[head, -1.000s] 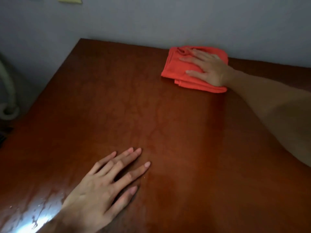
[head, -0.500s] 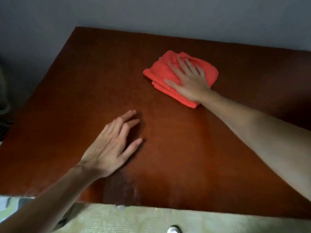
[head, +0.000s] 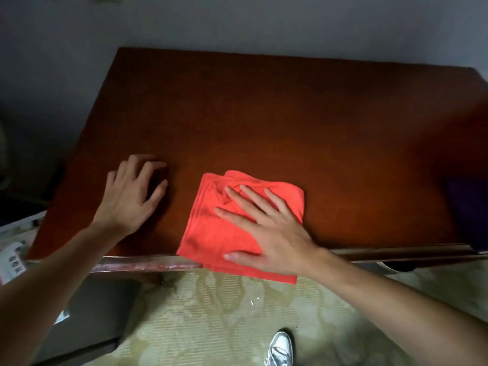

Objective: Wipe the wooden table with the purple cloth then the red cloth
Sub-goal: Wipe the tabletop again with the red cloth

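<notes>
The red cloth lies folded at the near edge of the wooden table, its lower corner hanging over the edge. My right hand presses flat on the cloth with the fingers spread. To the left of the cloth, my left hand rests on the bare wood with its fingers slightly curled, holding nothing. A dark purple shape, probably the purple cloth, sits in shadow at the table's right edge.
A grey wall runs behind the table. Below the near edge is a pale patterned floor mat with a grey shoe on it. A dark grey box stands at the lower left, and printed paper lies further left.
My right hand has dragged the red cloth from the far side of the table to the near edge. The view has pulled back, and the left hand has stayed on the left of the table.
</notes>
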`<action>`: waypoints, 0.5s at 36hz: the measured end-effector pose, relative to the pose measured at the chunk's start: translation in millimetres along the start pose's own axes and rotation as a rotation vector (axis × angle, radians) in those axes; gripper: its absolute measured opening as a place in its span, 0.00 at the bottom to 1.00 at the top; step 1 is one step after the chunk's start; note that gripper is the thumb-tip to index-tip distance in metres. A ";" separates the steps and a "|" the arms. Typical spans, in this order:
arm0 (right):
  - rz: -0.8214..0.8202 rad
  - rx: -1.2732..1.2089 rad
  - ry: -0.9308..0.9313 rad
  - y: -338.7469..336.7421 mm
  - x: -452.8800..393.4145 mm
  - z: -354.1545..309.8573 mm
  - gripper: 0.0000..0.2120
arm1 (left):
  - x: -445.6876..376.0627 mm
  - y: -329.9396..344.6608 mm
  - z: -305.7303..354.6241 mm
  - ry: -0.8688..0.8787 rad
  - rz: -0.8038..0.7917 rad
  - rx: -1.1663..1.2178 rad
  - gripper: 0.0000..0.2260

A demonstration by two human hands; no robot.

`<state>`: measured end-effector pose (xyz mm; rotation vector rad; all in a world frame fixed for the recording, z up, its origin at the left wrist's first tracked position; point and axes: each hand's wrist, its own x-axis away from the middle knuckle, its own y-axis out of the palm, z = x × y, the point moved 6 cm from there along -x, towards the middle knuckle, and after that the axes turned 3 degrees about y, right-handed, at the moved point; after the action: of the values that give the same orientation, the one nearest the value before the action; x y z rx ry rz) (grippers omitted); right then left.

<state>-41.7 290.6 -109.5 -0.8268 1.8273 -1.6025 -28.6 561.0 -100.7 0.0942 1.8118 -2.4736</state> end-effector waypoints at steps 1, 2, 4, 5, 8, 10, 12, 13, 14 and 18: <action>-0.029 -0.009 -0.044 -1.1 -5.9 4.3 0.37 | -1.2 -1.0 -6.2 0.014 -0.030 -0.022 0.24; -0.058 -0.013 -0.090 -1.9 -13.0 9.2 0.36 | -1.6 -1.1 -11.1 0.034 -0.060 -0.043 0.25; -0.102 -0.021 -0.179 -4.3 -30.0 20.2 0.33 | -1.6 1.6 -17.5 0.073 -0.101 -0.074 0.26; -0.117 -0.024 -0.218 -6.0 -40.4 26.2 0.32 | -1.1 3.1 -19.3 0.084 -0.106 -0.079 0.26; -0.121 -0.015 -0.303 -9.9 -81.9 50.3 0.30 | -0.5 5.9 -20.6 0.087 -0.093 -0.057 0.25; -0.100 0.008 -0.343 -11.2 -116.8 70.7 0.30 | -0.1 6.4 -20.5 0.091 -0.093 -0.052 0.24; -0.091 0.051 -0.348 -12.0 -154.1 95.4 0.30 | -0.3 5.5 -20.3 0.095 -0.096 -0.046 0.24; -0.094 0.066 -0.336 -12.6 -173.7 108.1 0.31 | -1.1 5.0 -20.7 0.095 -0.100 -0.042 0.24; -0.097 0.074 -0.323 -13.6 -193.0 120.0 0.31 | -1.7 4.6 -20.7 0.095 -0.107 -0.039 0.24; -0.108 0.086 -0.247 -21.3 -260.7 162.0 0.36 | -3.3 4.7 -21.5 0.086 -0.141 -0.028 0.24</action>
<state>251.7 382.9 -103.9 -1.0491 1.5538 -1.5552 -24.8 580.1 -111.3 0.0751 1.9512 -2.5752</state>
